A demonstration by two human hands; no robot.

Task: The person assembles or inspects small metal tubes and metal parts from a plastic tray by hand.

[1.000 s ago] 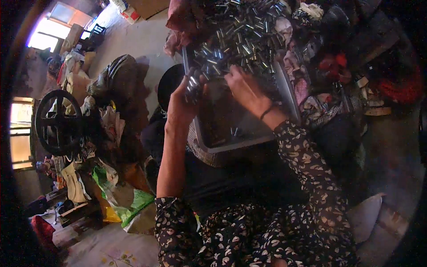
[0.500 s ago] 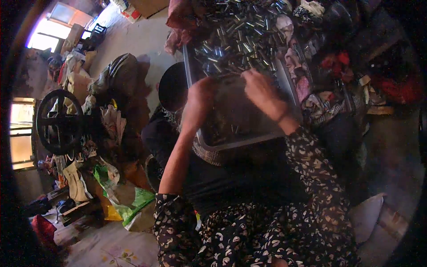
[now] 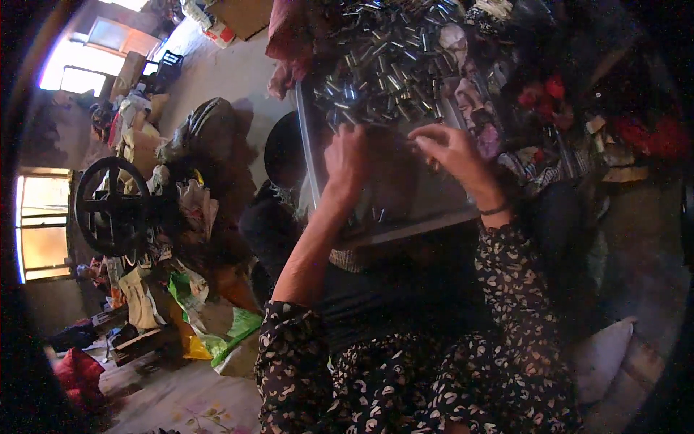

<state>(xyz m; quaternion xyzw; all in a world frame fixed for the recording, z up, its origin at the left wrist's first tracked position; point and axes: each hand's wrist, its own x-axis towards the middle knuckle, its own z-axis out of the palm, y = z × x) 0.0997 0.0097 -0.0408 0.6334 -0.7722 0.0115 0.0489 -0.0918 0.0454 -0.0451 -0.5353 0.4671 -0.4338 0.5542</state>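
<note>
Left hand (image 3: pixel 347 163) is curled over the near edge of the pile of small shiny metal tubes (image 3: pixel 383 69) — whether any are pinched cannot be told. Right hand (image 3: pixel 452 148) fingers are bent, tips close together at the same edge. Tubes are heaped at the far end of the grey rectangular plastic tray (image 3: pixel 416 210) — resting on the lap.

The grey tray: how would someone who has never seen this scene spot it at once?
Follow the floral sleeves up to both hands. They work over a shallow grey tray on the lap. Unlike the dark clutter around it, it holds a heap of shiny small metal tubes.
</note>
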